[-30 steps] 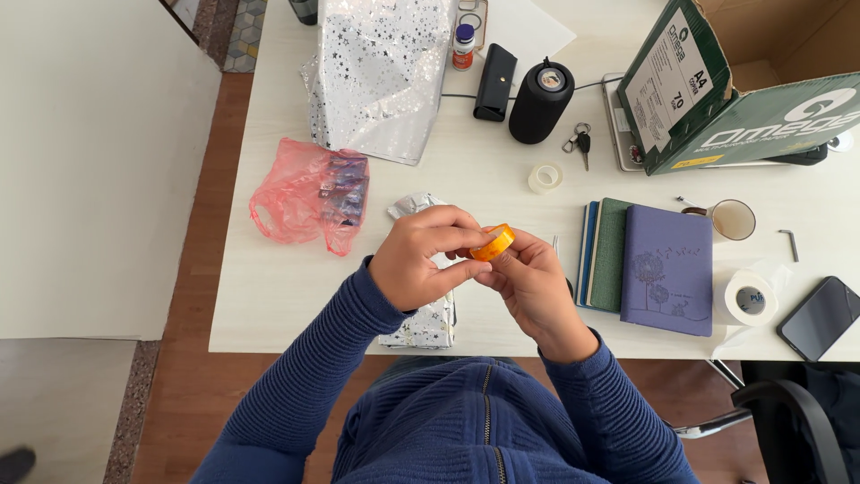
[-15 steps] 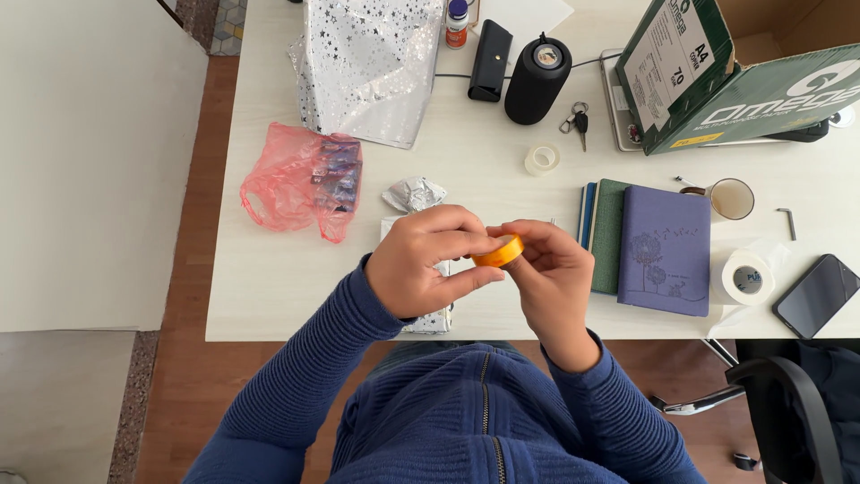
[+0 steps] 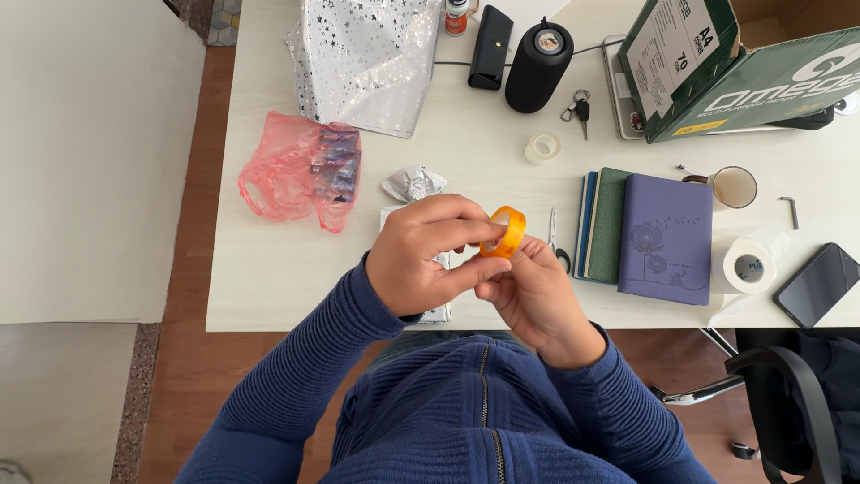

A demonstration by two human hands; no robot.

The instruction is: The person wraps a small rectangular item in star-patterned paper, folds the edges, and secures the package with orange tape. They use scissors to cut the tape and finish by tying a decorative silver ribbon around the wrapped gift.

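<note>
Holding: orange tape roll (image 3: 503,231), raised above the desk edge between both hands, tilted so its open core faces the camera.
Left hand (image 3: 421,255): fingers closed on the roll's rim, thumb and forefinger pinching it, apparently to steady it.
Right hand (image 3: 530,285): fingers curled under and against the roll, supporting it from below.
Beneath hands: star-patterned wrapped parcel (image 3: 436,312), partly hidden.
Beside: scissors (image 3: 555,244), purple notebook (image 3: 665,237).
Beyond: clear tape roll (image 3: 542,148), pink plastic bag (image 3: 300,175).
</note>
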